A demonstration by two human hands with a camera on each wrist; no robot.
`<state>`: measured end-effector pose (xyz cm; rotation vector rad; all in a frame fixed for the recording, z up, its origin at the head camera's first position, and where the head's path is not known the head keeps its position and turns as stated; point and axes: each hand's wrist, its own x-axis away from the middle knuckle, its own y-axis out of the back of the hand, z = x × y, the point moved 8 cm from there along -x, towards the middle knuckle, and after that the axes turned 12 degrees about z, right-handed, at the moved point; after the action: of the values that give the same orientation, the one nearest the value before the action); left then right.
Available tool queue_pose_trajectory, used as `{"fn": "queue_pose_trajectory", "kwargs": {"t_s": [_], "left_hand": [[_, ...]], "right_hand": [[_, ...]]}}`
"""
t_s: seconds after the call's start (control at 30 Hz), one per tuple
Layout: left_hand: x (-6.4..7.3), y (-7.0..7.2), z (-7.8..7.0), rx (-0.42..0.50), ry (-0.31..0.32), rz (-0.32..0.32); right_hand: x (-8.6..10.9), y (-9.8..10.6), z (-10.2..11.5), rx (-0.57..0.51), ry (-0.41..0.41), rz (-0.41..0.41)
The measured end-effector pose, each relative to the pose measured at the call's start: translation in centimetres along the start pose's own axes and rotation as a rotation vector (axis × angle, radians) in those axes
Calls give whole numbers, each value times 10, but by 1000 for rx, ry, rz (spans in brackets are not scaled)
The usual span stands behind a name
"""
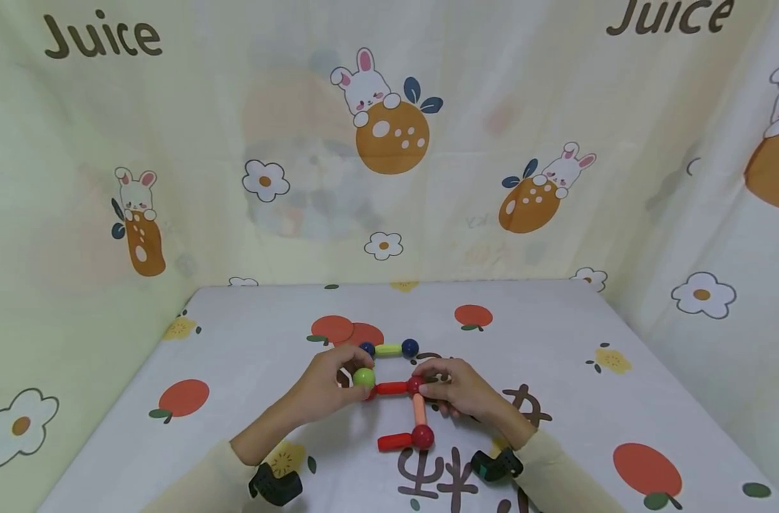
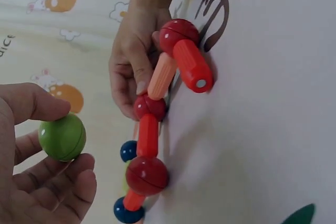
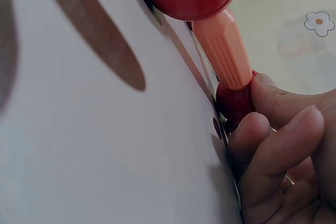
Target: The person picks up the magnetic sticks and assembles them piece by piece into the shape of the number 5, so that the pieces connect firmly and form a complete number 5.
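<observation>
My left hand (image 1: 325,381) holds a green ball (image 2: 63,137) between thumb and fingers, above the left part of a linked figure of balls and rods. My right hand (image 1: 461,388) pinches a dark red ball (image 3: 234,103) at a corner of that figure. From this ball a red rod (image 1: 392,388) runs left to another red ball (image 2: 147,176). A peach rod (image 3: 223,48) comes toward me to a red ball (image 1: 422,437), with a red rod (image 1: 394,442) off its left side. Behind, a yellow-green rod (image 1: 388,350) joins two dark blue balls (image 1: 410,348).
The figure lies on a white tablecloth (image 1: 524,335) printed with fruit and dark lettering. A patterned curtain (image 1: 466,214) hangs behind the table and at both sides. Dark wrist devices (image 1: 276,486) are strapped to both arms.
</observation>
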<state>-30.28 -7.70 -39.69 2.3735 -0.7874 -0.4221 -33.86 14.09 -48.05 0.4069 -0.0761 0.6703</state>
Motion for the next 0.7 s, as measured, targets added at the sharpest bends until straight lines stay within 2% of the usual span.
{"fn": "queue_pose_trajectory", "kwargs": {"t_s": [0.37, 0.7], "left_hand": [[15, -16, 9, -15, -9, 80], [22, -42, 18, 13, 27, 252]], "right_hand": [[-1, -1, 0, -4, -5, 1], [-1, -1, -1, 1, -9, -2]]}}
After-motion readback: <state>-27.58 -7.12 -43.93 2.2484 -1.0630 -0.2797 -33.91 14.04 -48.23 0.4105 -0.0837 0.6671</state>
